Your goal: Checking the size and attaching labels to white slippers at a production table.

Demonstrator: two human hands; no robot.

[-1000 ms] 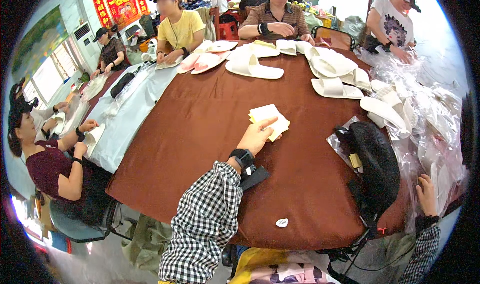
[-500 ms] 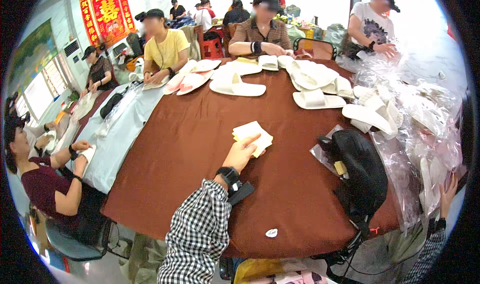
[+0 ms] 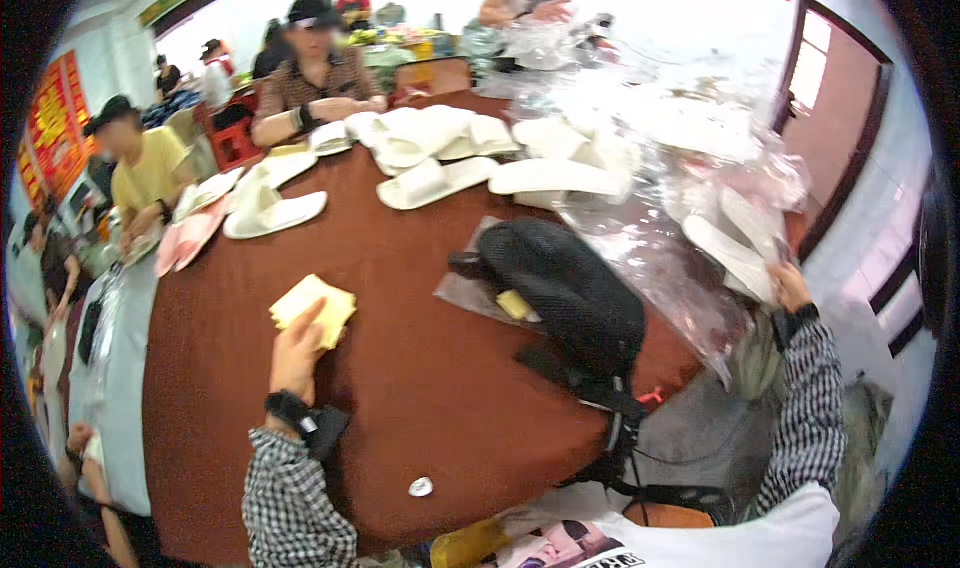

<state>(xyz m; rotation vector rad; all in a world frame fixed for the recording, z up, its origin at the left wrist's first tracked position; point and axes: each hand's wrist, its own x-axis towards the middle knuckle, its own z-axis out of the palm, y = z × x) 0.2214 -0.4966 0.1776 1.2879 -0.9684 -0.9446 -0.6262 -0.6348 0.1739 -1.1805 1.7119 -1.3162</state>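
Over the left part of the table, my left hand [image 3: 297,353] is closed on a small stack of pale yellow square sheets [image 3: 318,306], thumb on top. At the right edge, my right hand [image 3: 792,286] grips the near end of a white slipper [image 3: 722,256] beside the clear plastic bags. Its fingertips are partly hidden, and motion blurs this area. Several white slippers [image 3: 425,183] lie along the far side, some overlapping. A slipper with a pink sole [image 3: 190,236] rests at the far left.
A black bag [image 3: 565,278] with straps lies right of centre on the brown tablecloth [image 3: 400,368]. Clear plastic bags [image 3: 650,258] spread across the right side. A small white sticker [image 3: 421,487] lies near the front edge. Other people sit or stand around the table.
The view has swung to the right. My right hand has come from the lower right rim to the white slipper and closed on it. My left hand still holds the yellow sheets.
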